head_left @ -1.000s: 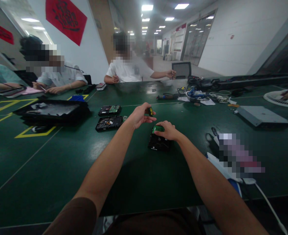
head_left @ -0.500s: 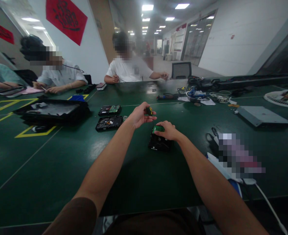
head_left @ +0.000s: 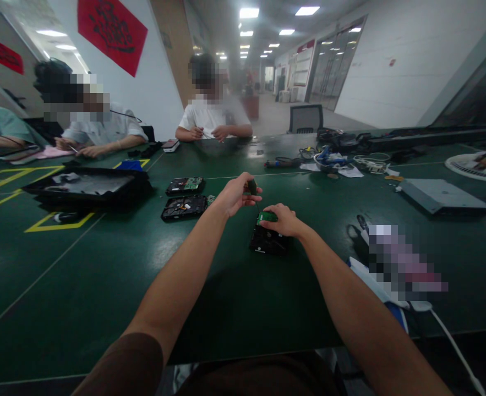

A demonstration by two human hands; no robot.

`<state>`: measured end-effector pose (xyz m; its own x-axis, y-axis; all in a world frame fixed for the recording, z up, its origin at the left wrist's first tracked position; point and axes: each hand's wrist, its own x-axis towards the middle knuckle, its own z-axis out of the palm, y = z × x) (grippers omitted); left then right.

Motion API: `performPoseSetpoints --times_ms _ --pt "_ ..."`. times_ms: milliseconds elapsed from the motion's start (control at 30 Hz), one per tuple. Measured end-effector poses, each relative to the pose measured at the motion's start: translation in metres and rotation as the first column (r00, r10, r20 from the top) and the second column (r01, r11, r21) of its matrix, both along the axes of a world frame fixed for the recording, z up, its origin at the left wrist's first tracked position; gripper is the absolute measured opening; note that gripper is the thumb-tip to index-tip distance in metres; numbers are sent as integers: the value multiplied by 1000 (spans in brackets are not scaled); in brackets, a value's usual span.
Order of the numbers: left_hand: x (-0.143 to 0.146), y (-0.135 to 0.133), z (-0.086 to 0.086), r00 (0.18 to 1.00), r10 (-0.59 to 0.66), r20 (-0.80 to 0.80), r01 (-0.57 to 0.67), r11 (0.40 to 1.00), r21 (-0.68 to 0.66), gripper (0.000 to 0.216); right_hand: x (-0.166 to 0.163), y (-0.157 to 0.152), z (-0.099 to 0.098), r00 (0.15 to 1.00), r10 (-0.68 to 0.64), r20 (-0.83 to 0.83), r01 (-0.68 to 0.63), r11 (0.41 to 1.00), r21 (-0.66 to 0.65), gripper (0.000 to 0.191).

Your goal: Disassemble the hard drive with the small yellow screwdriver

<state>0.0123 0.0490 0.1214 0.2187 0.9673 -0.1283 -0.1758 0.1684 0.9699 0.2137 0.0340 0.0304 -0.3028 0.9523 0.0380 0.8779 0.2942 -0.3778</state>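
My left hand is closed around the dark handle of a small screwdriver, held upright. Its thin shaft points down to the far left corner of a black hard drive, though whether the tip sits in a screw is too small to tell. A green circuit board shows on the drive's far side. My right hand grips the drive from the right, its thumb lying across the board. The fingers of this hand hide the drive's right far corner.
Left of my hands lie two more hard drives, one with green board showing and a black one. A black tray stands further left. At right are a grey metal box, a white cable and tangled wires. Co-workers sit opposite.
The screwdriver has turned in my left hand: its yellow marks no longer show, and its shaft is now visible. My right hand stays put. The co-worker opposite has brought both hands together.
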Motion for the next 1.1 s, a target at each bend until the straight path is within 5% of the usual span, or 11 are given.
performPoseSetpoints --times_ms 1100 --pt "-1 0 0 998 -47 -30 48 998 28 26 0 -2 4 1000 -1 9 1 1000 -15 56"
